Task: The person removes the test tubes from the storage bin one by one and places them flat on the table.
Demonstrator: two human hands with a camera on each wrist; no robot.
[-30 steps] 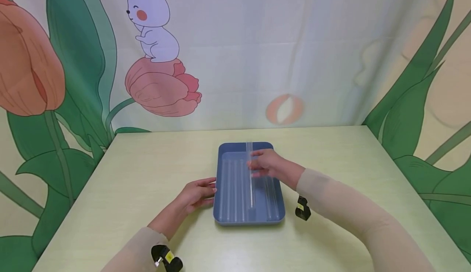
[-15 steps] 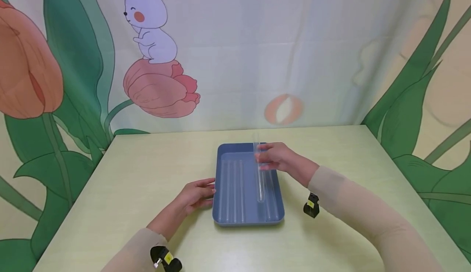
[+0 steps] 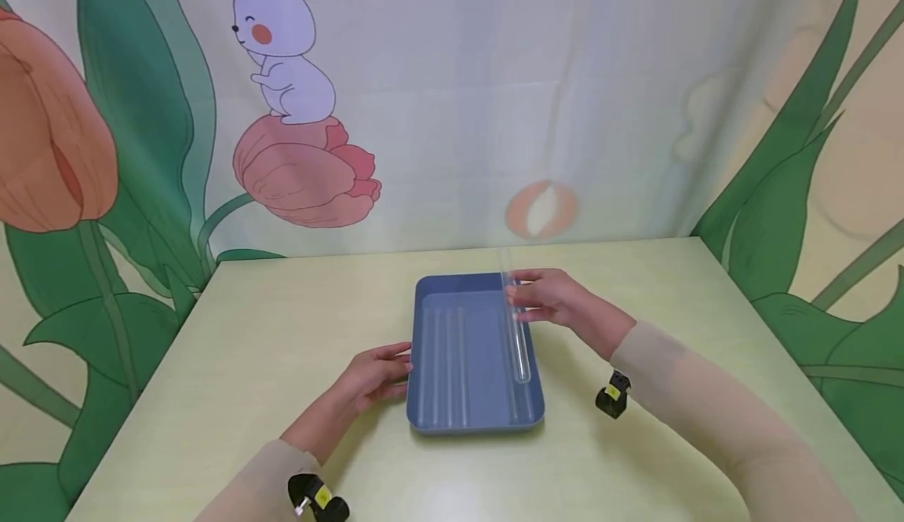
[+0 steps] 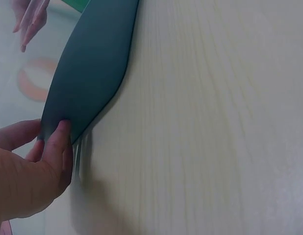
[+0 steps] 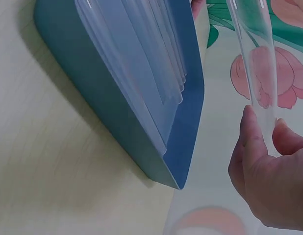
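My right hand (image 3: pixel 554 300) pinches a clear glass test tube (image 3: pixel 520 345) by its upper part, between thumb and fingers. The tube is tilted, its rounded end low over the right side of a blue tray (image 3: pixel 477 432). In the right wrist view the held test tube (image 5: pixel 263 68) overlaps the backdrop, apart from the tray. Several more test tubes (image 3: pixel 442 369) lie side by side in the tray's left half. Another test tube (image 5: pixel 123 88) lies along its right wall. My left hand (image 3: pixel 377 377) rests its fingers (image 4: pixel 61 134) against the tray's left outer wall.
The tray stands on a pale wooden table (image 3: pixel 297 310), near the middle. Behind the table hangs a printed cloth (image 3: pixel 452 114) with a rabbit and flowers. A black wrist camera (image 3: pixel 613 396) sits on the right sleeve, another black wrist camera (image 3: pixel 318 498) on the left.
My right hand has carried the test tube from the tray's middle over to its right side, and the tube now leans more. The left hand has stayed at the tray's wall.
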